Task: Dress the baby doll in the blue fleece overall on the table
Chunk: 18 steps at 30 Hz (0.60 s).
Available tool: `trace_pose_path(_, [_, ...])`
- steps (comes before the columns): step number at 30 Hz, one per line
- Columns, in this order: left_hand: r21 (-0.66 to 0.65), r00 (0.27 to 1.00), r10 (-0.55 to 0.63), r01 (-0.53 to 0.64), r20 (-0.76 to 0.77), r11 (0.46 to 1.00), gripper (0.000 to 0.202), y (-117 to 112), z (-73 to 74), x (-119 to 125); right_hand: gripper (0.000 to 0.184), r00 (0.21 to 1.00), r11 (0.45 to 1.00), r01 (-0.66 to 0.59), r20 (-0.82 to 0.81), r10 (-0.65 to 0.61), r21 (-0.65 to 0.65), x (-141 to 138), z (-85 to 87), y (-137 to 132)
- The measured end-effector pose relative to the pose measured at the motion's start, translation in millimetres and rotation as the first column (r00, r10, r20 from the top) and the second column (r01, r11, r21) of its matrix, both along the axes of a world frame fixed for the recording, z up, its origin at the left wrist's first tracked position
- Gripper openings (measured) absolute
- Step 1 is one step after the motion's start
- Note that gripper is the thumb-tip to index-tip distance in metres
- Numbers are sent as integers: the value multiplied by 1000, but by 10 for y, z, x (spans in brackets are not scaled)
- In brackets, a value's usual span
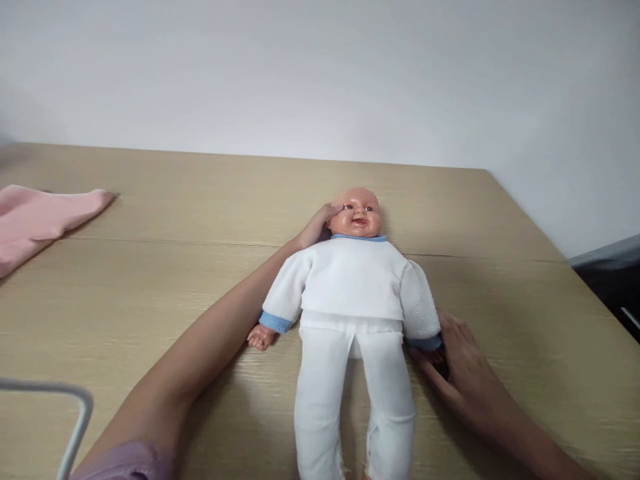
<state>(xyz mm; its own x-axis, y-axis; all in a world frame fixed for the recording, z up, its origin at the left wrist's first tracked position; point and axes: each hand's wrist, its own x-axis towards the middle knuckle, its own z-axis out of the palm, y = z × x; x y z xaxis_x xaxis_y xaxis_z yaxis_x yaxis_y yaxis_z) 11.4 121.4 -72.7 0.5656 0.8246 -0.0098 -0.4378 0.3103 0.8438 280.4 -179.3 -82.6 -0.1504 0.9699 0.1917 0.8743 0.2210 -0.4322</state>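
Observation:
A baby doll [353, 280] with a bald head lies on its back on the wooden table. It wears a white fleecy top with blue collar and cuffs, and white trousers. My left hand [319, 225] cups the side of the doll's head, thumb by the eye; its other fingers go out of sight behind the head. At the opposite side, my right hand [463, 367] is curled around the doll's cuff and small hand, with its fingertips partly hidden by the sleeve. The doll's other arm rests beside my left forearm. Its feet fall outside the view.
Pink cloth [45, 220] lies on the table [165, 280] at the left. A white bent rod [83, 400] stands at the lower left. Behind the table rises a pale wall [300, 73]. A dark object [613, 280] is beyond the table's right edge.

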Motion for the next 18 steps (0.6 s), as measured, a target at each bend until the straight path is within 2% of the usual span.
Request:
trace_pose_path(9, [10,1000,17,-17,12,1000,48,-4,16,-15,52,1000,997,-8,19,7,76,37,-59,15])
trace_pose_path(15, [80,1000,5,-7,26,997,42,9,-1,-18,47,999,997,-18,35,15,74,26,-34,21])
trace_pose_path(18, [66,1000,18,-19,9,998,43,21,-19,-26,47,999,997,-21,36,19,80,22,-29,26])
